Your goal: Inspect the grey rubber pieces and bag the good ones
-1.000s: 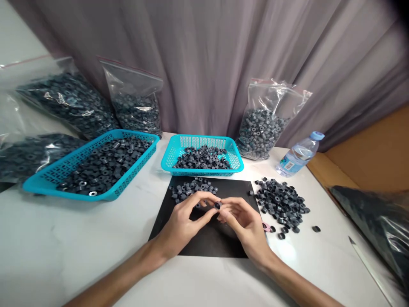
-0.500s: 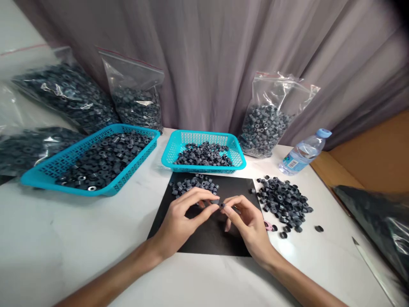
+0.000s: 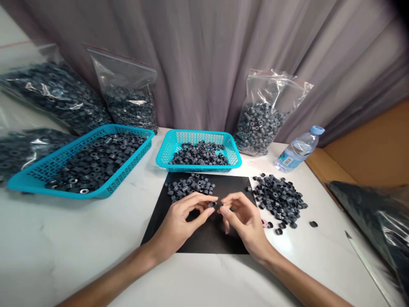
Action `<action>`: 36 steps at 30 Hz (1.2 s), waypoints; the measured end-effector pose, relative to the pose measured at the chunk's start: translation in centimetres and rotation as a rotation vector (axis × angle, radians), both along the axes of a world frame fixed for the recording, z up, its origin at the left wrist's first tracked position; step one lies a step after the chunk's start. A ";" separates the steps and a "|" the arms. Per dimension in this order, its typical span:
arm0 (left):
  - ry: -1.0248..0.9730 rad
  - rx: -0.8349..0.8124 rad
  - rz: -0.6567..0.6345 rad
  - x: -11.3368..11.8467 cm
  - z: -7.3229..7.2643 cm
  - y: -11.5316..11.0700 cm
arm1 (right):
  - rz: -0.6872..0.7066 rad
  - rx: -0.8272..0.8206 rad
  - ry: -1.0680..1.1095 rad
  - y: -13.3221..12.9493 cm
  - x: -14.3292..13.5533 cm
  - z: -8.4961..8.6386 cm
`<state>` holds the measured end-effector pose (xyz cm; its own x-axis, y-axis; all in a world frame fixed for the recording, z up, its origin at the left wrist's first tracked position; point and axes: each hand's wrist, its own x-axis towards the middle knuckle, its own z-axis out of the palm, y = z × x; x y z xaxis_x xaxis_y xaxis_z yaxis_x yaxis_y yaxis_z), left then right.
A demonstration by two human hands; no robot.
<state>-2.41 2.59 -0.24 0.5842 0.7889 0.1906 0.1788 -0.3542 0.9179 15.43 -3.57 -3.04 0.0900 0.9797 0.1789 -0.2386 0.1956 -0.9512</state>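
Over the black mat (image 3: pixel 204 243), my left hand (image 3: pixel 182 219) pinches a small dark ring (image 3: pixel 212 204) between thumb and fingertips, its round opening showing. Close beside it, my right hand (image 3: pixel 244 217) has thumb and index finger closed on a small dark cylindrical piece (image 3: pixel 220 205), mostly covered by the fingertips. The two pieces are almost touching; I cannot tell whether they meet. Just beyond my left hand, a heap of grey-black cylindrical pieces (image 3: pixel 194 185) lies on the mat. Right of my right hand is a larger pile of dark rings (image 3: pixel 281 198).
Two blue plastic baskets (image 3: pixel 198 168) (image 3: pixel 105 192) hold more dark pieces. Clear zip bags (image 3: pixel 258 123) (image 3: pixel 131 106) of such pieces lean on the curtain. At the right stand a water bottle (image 3: pixel 297 151) and a cardboard box (image 3: pixel 367 132). A pink item (image 3: pixel 264 223) lies by my right hand.
The ring in my left fingers has turned so that its opening shows. My hands stay in nearly the same place, while the whole view has shifted slightly.
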 end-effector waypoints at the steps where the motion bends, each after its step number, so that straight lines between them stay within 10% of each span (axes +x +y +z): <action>1: -0.003 -0.011 -0.002 0.0 0.0 0.0 | -0.004 0.000 -0.021 0.0 0.0 0.0; 11: -0.011 -0.072 0.030 -0.2 0.3 -0.4 | 0.023 -0.032 -0.065 -0.2 0.2 0.1; 24: -0.190 -0.710 -0.034 0.1 2.3 0.1 | -0.127 -0.170 -0.008 0.5 0.9 -1.4; 36: -0.223 -0.766 -0.060 0.3 2.0 -0.2 | -0.125 -0.135 -0.003 0.4 0.7 -1.0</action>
